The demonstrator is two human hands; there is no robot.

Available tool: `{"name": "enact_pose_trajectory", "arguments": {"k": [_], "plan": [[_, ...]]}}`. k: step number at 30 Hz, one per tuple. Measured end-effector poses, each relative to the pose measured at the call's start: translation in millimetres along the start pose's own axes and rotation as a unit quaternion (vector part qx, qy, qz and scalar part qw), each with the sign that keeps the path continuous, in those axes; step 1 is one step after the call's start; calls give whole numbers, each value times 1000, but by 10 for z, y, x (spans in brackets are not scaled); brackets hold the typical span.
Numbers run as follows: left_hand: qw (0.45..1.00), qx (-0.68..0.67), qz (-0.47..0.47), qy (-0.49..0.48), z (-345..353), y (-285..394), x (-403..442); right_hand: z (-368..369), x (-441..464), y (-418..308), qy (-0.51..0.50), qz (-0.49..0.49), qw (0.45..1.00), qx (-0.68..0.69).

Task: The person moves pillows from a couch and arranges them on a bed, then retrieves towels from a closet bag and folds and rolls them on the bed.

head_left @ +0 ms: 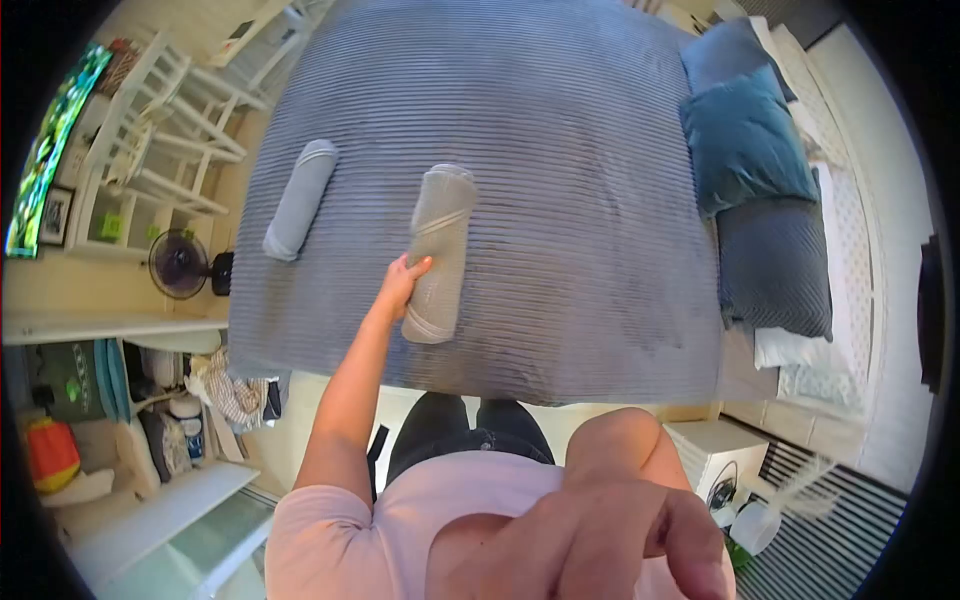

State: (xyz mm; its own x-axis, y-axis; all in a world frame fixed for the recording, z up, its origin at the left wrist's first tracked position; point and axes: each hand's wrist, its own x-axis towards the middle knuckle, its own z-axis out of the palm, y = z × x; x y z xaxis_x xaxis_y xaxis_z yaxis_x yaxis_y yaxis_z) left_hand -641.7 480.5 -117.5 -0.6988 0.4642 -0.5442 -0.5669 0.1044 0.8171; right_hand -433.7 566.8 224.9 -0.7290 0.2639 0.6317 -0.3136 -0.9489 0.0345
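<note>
A light grey rolled towel (440, 245) lies lengthwise on the ribbed grey bedspread (580, 180). My left hand (402, 284) grips it from its left side, thumb across the top, the other fingers partly hidden against the roll. A second rolled towel (302, 200), also light grey, rests farther left on the bed, apart from my hand. My right hand (630, 545) is raised close to the camera at the bottom of the view. It looks large and is partly cut off, so how its fingers are held is unclear.
Dark teal and grey cushions (755, 150) line the bed's right side. A black fan (180, 264) and white chairs (175, 120) stand to the left. Open shelves (165, 520) with clothes are at lower left, a white bedside cabinet (705, 450) at lower right.
</note>
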Motion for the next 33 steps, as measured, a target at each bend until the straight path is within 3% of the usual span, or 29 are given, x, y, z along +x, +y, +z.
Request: {"name": "enact_pose_trajectory", "arguments": {"k": [2,4,5,7,8,10,11,13,15,16,17,18,20,22,25,27,28,30,31,33], "plan": [[992,99,42,59,-419,36,52,-45,127,146,-50,-94,994,-36],[958,236,120,109,-875,186,174,-20,140,239,-47,-60,997,-27],[921,322,176,134,-1075,269,235,-17,71,291,-40,3,999,0],[848,461,208,160,-1293,615,261,71,84,349,55,86,994,35],[843,469,209,161,-1378,754,317,224,199,341,140,106,983,43],[834,482,214,164,-1547,972,474,112,287,575,137,97,986,26],[821,494,226,176,-1615,1009,587,-183,249,799,47,69,997,1],[794,513,253,206,-1770,1087,810,-311,137,1076,110,84,984,-108],[633,668,316,231,-1897,883,1130,-545,208,1024,112,260,907,-312],[547,729,325,252,-1845,757,1219,-939,338,942,-42,382,825,-414],[537,763,292,209,-1881,527,1368,-1153,256,949,-2,419,768,-484],[569,749,281,189,-1792,458,1244,-1336,135,976,40,450,703,-549],[565,739,294,221,-1715,465,1096,-1598,-114,1026,235,474,590,-610],[550,752,278,235,-1730,481,1184,-1830,-409,920,335,450,553,-617],[554,731,304,257,-1847,458,1389,-1784,-463,847,360,464,473,-657],[535,714,365,267,-2001,361,1500,-1808,-491,764,364,450,471,-666],[566,706,356,234,-2031,365,1418,-1794,-532,762,368,444,470,-668],[626,680,339,175,-2039,446,1294,-1773,-526,812,311,466,403,-724],[616,694,327,179,-2005,448,1321,-1761,-535,804,280,474,369,-749],[590,727,295,189,-1983,448,1331,-1752,-634,761,262,481,383,-744]]}}
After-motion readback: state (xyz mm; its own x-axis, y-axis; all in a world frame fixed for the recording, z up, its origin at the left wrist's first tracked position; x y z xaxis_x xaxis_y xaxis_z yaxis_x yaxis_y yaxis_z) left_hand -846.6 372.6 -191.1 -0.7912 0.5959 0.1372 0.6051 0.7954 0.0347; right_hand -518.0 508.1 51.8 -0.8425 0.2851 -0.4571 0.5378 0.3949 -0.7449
